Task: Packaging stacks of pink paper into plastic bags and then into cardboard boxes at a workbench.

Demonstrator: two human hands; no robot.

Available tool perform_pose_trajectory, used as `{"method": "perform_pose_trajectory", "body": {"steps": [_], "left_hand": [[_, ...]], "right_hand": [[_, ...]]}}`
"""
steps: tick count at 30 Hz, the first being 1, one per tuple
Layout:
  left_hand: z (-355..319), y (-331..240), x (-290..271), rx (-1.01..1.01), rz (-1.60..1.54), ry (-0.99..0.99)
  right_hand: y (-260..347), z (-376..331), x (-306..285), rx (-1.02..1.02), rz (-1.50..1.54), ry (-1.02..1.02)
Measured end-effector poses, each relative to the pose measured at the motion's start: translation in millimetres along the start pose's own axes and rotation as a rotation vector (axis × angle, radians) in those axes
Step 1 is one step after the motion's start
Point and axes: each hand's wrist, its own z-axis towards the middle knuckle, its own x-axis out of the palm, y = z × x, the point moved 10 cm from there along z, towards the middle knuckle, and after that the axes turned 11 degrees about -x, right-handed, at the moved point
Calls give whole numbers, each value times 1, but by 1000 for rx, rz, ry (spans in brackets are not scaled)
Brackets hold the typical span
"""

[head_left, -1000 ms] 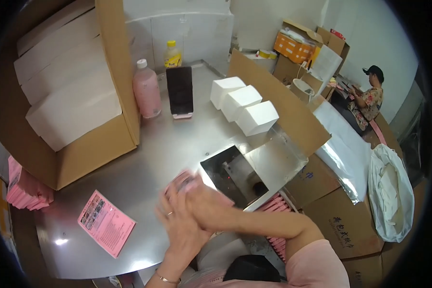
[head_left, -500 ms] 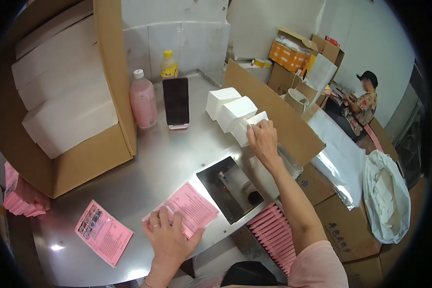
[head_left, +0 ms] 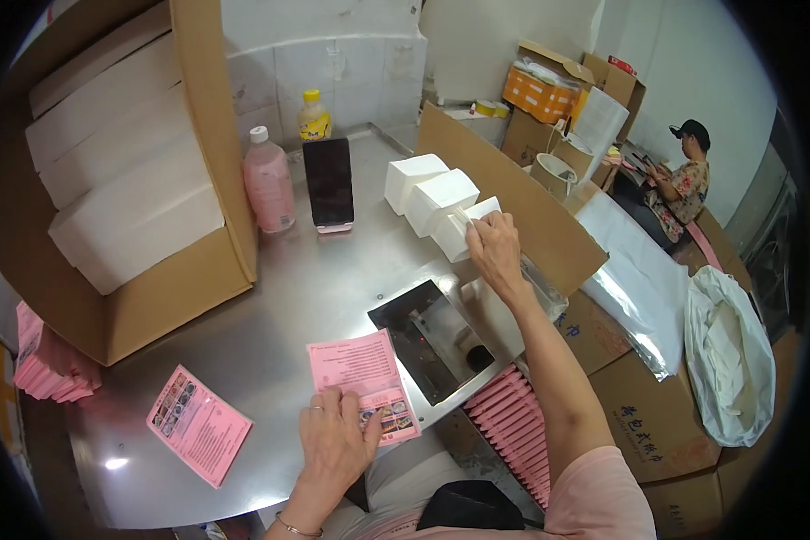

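Note:
My left hand [head_left: 337, 441] lies on a pink printed sheet [head_left: 358, 364] at the near edge of the metal table, fingers stretched out flat over its lower part. The sheet has text above and small pictures beside my fingertips. Farther off to the right, my right hand [head_left: 495, 254] has its thumb and fingers closed on the nearest of several white stacks of folded tissues [head_left: 450, 236]. The other tissue stacks [head_left: 443, 200] stand in a slanting row behind it. Its fingertips are partly hidden by the hand itself.
A pile of pink printed sheets [head_left: 198, 423] lies left. A carton [head_left: 229, 252] of white stacks stands behind it. Phone [head_left: 329, 184], pink bottle [head_left: 268, 184] and yellow-capped bottle [head_left: 313, 117] stand at the back. A recessed opening [head_left: 432, 346] and cardboard flap [head_left: 522, 207] are right; a person [head_left: 679, 193] sits beyond.
The pink sheet under my left hand has turned more upright, its pictures now showing, and the hand has shifted right and nearer. My right hand stays at the nearest tissue stack.

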Motion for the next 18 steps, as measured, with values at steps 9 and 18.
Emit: {"method": "perform_pose_trajectory", "body": {"steps": [9, 18], "left_hand": [[-8, 9, -3, 56, -183, 129], [6, 6, -5, -53, -211, 44]], "right_hand": [[144, -55, -27, -387, 300, -72], [254, -90, 44, -493, 282, 549]]}}
